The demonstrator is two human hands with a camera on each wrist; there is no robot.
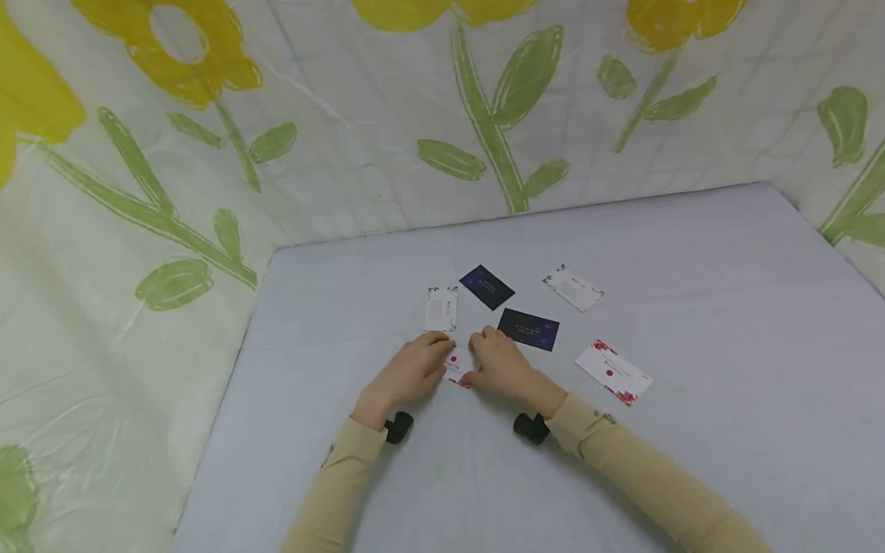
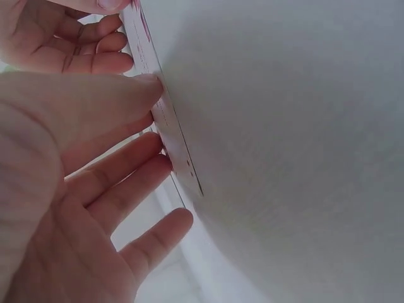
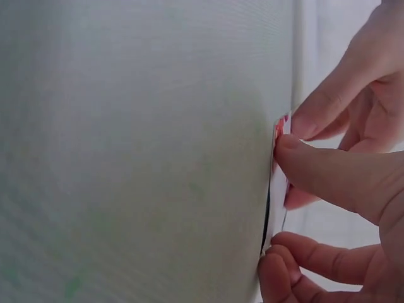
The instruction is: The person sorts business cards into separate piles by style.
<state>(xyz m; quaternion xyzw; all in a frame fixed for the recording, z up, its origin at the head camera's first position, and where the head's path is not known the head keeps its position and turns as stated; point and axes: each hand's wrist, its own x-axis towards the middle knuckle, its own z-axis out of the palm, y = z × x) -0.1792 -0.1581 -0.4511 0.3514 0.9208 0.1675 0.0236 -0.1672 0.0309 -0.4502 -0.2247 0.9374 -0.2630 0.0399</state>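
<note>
Between my two hands, low over the table, is a white business card [image 1: 458, 364] with red flowers and a pink dot. My left hand [image 1: 408, 372] pinches its left side; the left wrist view shows the thumb on the card's edge and fingertips against its other side. From the right, my right hand [image 1: 504, 367] pinches the same card. A white business card with a dark floral border [image 1: 441, 308] lies just beyond my left fingers. Right beside my right hand's knuckles lies a dark blue business card [image 1: 529, 329]. Whether the held card touches the table is unclear.
Another dark blue card [image 1: 487, 287] lies farther back, with a white floral-bordered card [image 1: 574, 288] to its right. A white card with red flowers [image 1: 614, 373] lies right of my right hand. Flower-printed curtains [image 1: 361, 147] stand behind the pale table [image 1: 715, 312].
</note>
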